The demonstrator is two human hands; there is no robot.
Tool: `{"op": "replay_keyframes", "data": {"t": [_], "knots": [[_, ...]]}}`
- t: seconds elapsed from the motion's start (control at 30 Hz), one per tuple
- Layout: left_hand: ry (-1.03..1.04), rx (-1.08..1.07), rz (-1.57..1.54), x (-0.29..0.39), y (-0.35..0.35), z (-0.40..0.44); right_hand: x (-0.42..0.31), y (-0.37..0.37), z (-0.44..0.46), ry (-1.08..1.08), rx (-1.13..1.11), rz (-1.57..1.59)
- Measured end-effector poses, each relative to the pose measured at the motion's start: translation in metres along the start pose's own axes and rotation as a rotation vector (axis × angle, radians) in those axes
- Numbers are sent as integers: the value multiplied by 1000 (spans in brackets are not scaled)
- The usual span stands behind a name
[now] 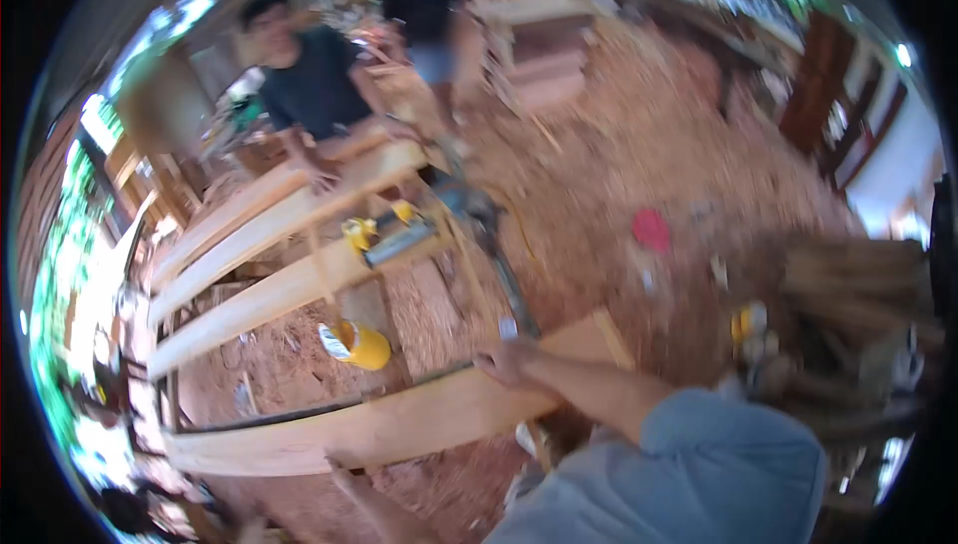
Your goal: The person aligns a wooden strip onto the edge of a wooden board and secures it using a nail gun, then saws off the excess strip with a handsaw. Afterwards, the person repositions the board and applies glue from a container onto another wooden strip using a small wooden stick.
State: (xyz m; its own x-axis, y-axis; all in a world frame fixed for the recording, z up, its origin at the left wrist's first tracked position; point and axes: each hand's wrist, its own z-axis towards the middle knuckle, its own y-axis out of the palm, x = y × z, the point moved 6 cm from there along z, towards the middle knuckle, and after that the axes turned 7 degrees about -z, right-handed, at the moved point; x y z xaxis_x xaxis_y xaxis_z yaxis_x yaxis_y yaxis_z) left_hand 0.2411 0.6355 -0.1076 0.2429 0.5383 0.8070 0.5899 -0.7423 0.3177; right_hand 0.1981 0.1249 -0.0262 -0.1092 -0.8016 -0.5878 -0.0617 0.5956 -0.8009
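A long, pale wooden board (399, 424) stretches across the front of the head view, from the lower left to the middle right. My right hand (509, 360) is closed over its far edge, fingers curled round it. Lower down, my left hand (347, 470) meets the near edge, its fingers bent against the wood and partly hidden. Just past the board lies a yellow bucket (369, 347) with a pale opening. The whole picture is somewhat smeared by motion.
Several planks (289, 210) lie side by side beyond the bucket, with a yellow-and-grey tool (384, 237) on them. A person (319, 85) leans over their far side; another person (424, 15) stands behind. Stacked timber (848, 279) is at right. A red object (651, 230) lies on the shaving-covered ground.
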Motion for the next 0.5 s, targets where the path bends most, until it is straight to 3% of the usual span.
{"op": "replay_keyframes", "data": {"t": [0.1,0.17,0.3,0.37,0.5], "knots": [[44,-210,-80,4,11,-3,-1,-16,-11,-3,109,4],[-18,-55,-5,3,7,-9,-3,-18,-14,-48,67,-16],[-57,-26,121,8,21,-5,3,-11,-17,-42,149,93],[-52,222,223,6,16,-5,6,1,-15,-109,252,-43],[12,283,197,9,15,-11,4,25,-18,-98,339,-159]]}}
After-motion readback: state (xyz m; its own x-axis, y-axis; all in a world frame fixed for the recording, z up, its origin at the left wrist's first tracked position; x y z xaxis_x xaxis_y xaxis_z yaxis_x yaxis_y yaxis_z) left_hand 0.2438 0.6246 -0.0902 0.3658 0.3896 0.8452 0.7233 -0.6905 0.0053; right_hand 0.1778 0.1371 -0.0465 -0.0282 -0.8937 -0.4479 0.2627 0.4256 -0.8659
